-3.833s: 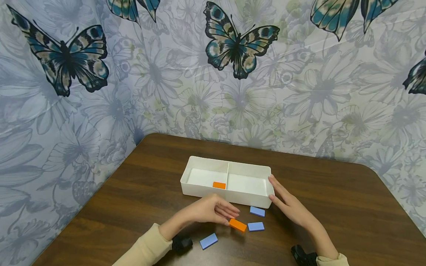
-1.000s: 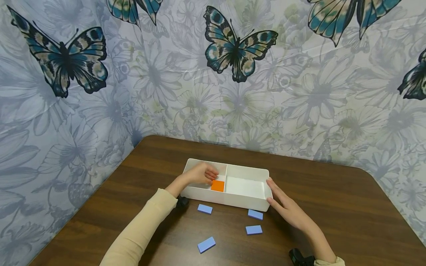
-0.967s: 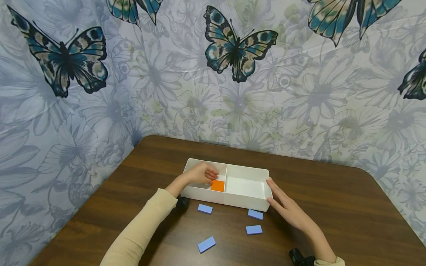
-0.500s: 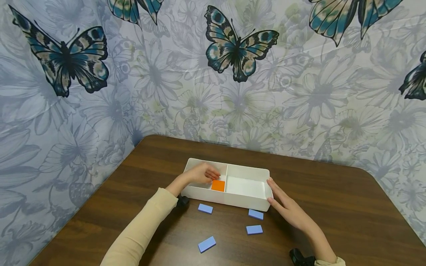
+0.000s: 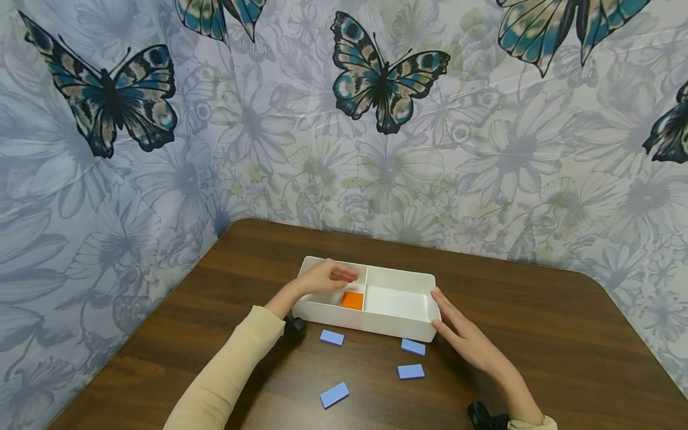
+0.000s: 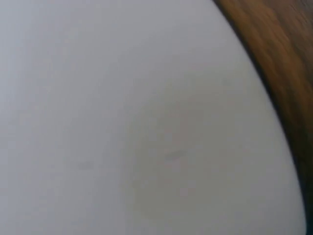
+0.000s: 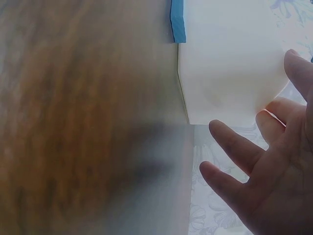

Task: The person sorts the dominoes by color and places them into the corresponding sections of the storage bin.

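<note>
Lower centre: four blue blocks point(image 5: 411, 371), one white box point(image 5: 371, 324), one orange patch point(image 5: 352, 300) inside. Left hand point(image 5: 321, 279) beside it, grip relaxed; right hand point(image 5: 467, 335), fingers straight, touches the box.

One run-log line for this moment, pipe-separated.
left hand: over left compartment | right hand: touching white tray's right end | orange block(s): left compartment | four blue blocks: on table

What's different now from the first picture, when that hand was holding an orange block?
The left hand moved forward, over the left compartment of the white tray, and let go of the orange block; more orange now shows beside the divider. A fourth blue block shows, out of sight before. The other three blue blocks, the tray and the right hand at its right end stayed put.
</note>
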The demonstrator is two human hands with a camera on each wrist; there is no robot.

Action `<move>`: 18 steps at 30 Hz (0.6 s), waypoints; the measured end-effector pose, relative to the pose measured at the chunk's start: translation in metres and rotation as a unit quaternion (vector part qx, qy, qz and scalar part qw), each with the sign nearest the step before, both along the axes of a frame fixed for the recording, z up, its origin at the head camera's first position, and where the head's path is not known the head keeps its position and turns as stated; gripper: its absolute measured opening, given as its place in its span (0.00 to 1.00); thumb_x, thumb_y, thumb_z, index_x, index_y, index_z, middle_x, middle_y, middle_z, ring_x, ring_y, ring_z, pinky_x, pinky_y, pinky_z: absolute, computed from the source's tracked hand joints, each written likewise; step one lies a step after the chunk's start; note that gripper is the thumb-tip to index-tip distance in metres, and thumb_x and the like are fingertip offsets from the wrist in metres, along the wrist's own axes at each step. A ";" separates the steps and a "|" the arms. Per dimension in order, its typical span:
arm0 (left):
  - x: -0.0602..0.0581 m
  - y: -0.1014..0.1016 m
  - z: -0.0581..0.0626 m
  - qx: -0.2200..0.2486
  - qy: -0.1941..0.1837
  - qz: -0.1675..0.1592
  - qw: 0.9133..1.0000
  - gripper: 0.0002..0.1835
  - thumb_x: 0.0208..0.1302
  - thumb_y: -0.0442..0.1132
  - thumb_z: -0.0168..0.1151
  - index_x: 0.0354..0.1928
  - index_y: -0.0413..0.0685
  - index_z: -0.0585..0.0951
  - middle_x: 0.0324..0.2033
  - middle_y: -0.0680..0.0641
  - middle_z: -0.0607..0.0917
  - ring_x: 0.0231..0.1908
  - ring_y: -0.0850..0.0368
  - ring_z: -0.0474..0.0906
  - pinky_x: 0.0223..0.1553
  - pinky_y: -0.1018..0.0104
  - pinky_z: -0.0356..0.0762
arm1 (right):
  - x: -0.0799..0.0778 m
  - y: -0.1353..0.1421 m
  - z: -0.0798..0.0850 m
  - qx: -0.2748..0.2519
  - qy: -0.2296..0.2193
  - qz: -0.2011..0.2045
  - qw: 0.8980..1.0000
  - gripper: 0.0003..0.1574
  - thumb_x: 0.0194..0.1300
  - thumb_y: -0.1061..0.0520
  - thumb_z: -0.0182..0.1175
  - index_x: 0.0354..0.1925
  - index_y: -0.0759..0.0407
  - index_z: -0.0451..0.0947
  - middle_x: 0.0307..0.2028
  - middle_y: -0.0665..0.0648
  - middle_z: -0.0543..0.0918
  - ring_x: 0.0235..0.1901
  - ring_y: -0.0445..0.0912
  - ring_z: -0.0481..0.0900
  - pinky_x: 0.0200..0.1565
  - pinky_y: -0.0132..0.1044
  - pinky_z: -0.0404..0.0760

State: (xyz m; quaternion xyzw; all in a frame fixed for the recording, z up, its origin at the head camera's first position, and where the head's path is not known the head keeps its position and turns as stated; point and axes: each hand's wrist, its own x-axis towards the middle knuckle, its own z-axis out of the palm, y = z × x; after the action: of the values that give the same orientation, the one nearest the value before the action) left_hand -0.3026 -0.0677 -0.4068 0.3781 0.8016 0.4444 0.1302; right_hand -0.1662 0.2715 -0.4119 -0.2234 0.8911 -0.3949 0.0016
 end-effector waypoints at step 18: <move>0.039 -0.057 0.025 0.172 -0.054 0.063 0.982 0.19 0.66 0.26 0.54 0.59 0.30 0.72 0.54 0.38 0.77 0.54 0.49 0.74 0.52 0.62 0.72 | 0.008 -0.006 0.013 0.048 0.016 -0.016 0.999 0.41 0.72 0.46 0.49 0.74 0.54 0.43 0.72 0.54 0.44 0.68 0.58 0.45 0.64 0.41 0.51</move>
State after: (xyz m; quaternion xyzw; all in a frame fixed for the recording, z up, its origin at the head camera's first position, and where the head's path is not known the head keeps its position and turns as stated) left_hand -0.2637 -0.1243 -0.3822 0.3191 0.7271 0.6028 0.0781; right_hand -0.1586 0.2659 -0.3992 -0.2148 0.9124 -0.3482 -0.0089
